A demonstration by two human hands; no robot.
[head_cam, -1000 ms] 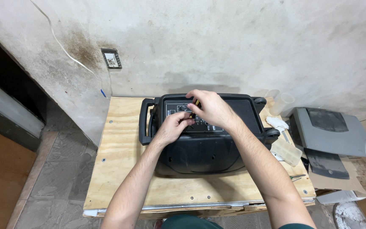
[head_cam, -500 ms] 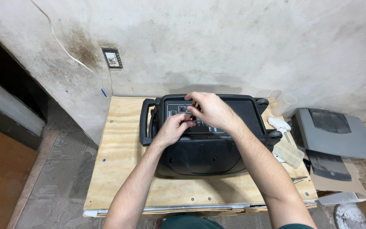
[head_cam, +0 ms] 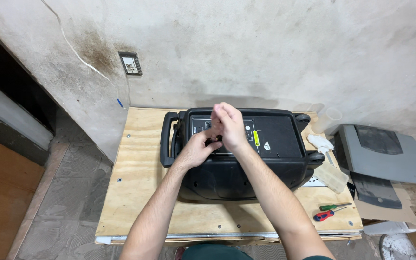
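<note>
A black portable speaker [head_cam: 275, 159] with a side handle and two small wheels lies on its front on a plywood table [head_cam: 136, 192]. Its rear control panel faces up. My left hand [head_cam: 198, 147] rests on the panel, its fingers curled at a small control. My right hand [head_cam: 229, 124] hovers just over it, fingers pinched together above the same spot on the panel. What the fingertips hold, if anything, is hidden.
Two screwdrivers [head_cam: 331, 212], one green and one red and blue, lie near the table's right front corner. A clear plastic box [head_cam: 331, 175], a white rag [head_cam: 319, 142] and a plastic cup [head_cam: 327, 119] sit at the right. A grey printer [head_cam: 386, 154] stands beyond the table. A wall runs behind.
My right hand has drawn leftward and closed up over my left hand at the panel. The speaker has not moved.
</note>
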